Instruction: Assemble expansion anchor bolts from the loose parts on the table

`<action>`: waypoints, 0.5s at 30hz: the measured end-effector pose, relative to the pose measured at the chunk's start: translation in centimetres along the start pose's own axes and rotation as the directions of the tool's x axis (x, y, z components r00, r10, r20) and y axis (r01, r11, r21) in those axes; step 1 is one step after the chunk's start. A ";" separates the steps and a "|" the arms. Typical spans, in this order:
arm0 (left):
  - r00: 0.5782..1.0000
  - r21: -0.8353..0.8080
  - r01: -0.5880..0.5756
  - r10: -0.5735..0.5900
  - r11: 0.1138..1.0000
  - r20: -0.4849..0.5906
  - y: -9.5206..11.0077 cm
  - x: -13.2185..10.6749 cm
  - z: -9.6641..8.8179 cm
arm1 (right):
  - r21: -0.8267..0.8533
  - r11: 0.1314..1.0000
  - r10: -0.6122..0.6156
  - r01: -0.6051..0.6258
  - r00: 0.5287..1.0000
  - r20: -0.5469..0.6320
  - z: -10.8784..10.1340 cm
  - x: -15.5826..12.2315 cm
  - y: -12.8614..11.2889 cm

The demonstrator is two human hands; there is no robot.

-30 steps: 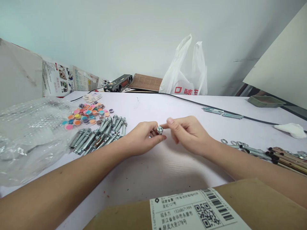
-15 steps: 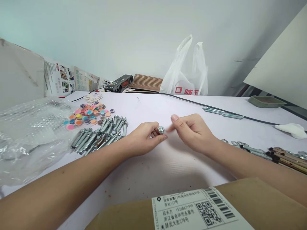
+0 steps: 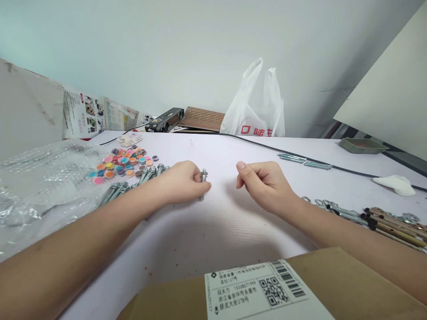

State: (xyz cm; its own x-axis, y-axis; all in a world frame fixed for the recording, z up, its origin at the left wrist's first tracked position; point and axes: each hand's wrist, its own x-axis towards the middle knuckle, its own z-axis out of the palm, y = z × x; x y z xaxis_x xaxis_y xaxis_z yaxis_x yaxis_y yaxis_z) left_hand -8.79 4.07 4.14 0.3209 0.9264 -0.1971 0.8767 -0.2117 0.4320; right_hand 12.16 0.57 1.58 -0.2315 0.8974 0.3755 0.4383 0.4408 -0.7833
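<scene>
Between the thumb and fingers of my left hand [image 3: 185,182] is a silver expansion bolt [image 3: 203,177], held near upright just above or on the white table; I cannot tell which. Its nut and washer end points up. My right hand [image 3: 263,180] is to the right of it, fingers curled in and thumb resting over them; whether anything small is inside is hidden. Left of my left hand lies a pile of similar expansion bolts [image 3: 115,191], partly covered by my forearm. Behind that pile is a heap of coloured round caps [image 3: 128,162].
A clear plastic bag [image 3: 50,178] spreads on the left. Several washers [image 3: 320,202], metal sleeves [image 3: 393,224] and thin rods [image 3: 292,158] lie on the right. A labelled cardboard box [image 3: 173,298] fills the near edge. Behind are a white carrier bag [image 3: 253,115] and a green tray [image 3: 362,146].
My left hand has moved left with the bolt, turning it from end-on to near upright. My right hand has curled its fingers in and stays about where it was.
</scene>
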 end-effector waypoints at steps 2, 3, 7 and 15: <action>0.997 0.150 0.055 -0.063 0.987 0.050 -0.9 0.0 -2.0 | -0.020 1.000 0.002 -0.002 1.000 0.021 0.1 0.1 0.0; 0.994 0.214 0.082 -0.095 0.973 0.053 -1.4 0.0 -2.8 | -0.033 0.999 0.003 -0.002 1.000 0.028 0.1 0.3 -0.2; 0.972 0.368 0.205 -0.234 0.907 0.035 -2.5 -0.3 -4.7 | -0.209 0.976 -0.046 0.055 0.998 0.046 -1.5 1.3 -1.7; 0.952 0.481 0.251 -0.303 0.840 0.031 -3.5 -0.2 -4.2 | -0.730 0.606 0.380 -0.315 0.921 -0.083 -12.7 1.0 -4.7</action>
State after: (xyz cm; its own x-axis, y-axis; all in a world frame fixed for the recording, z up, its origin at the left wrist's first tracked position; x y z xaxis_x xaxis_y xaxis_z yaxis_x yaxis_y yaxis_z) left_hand -13.40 5.96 6.40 0.0512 0.9368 -0.3460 0.9895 -0.0946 -0.1095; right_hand 20.89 -0.40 11.93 0.0249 0.9957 0.0896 0.9728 -0.0035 -0.2317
